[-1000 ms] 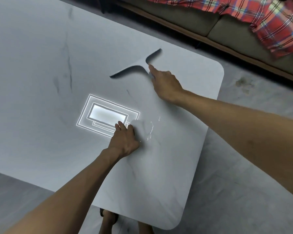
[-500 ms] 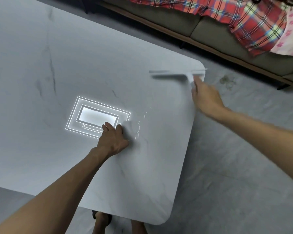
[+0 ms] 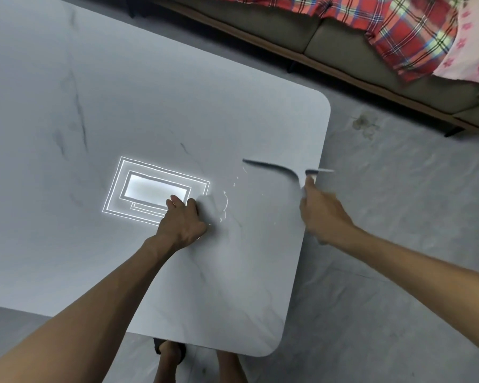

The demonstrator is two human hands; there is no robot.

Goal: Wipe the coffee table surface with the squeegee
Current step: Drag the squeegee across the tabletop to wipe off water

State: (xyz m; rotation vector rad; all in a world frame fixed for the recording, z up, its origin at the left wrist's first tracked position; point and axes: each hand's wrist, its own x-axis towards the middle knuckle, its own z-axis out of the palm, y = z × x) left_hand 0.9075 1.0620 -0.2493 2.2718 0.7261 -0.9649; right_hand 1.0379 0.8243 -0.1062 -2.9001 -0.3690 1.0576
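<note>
Gripping squeegee [image 3: 274, 165] right hand [image 3: 324, 214], cloth [image 3: 213, 205] left hand [image 3: 184, 222]; sofa [image 3: 260, 26] beyond table [image 3: 177, 106]

The squeegee [image 3: 271, 165] was smeared by motion, its blade a dark curved streak near the right edge of the coffee table [image 3: 177, 106]. Its handle was buried in the right hand [image 3: 324, 214], whose gripping fingers faced away. The left hand [image 3: 183, 225] covered most of the white cloth [image 3: 212, 207] it gripped, so the cloth's shape could not be told. The coffee table ran off the left and top edges. The sofa [image 3: 260, 20], plaid blanket [image 3: 415, 31] and pink cloth [image 3: 470, 45] were cut off far right. A foot [image 3: 169, 352] showed only partly past the table's near edge.
</note>
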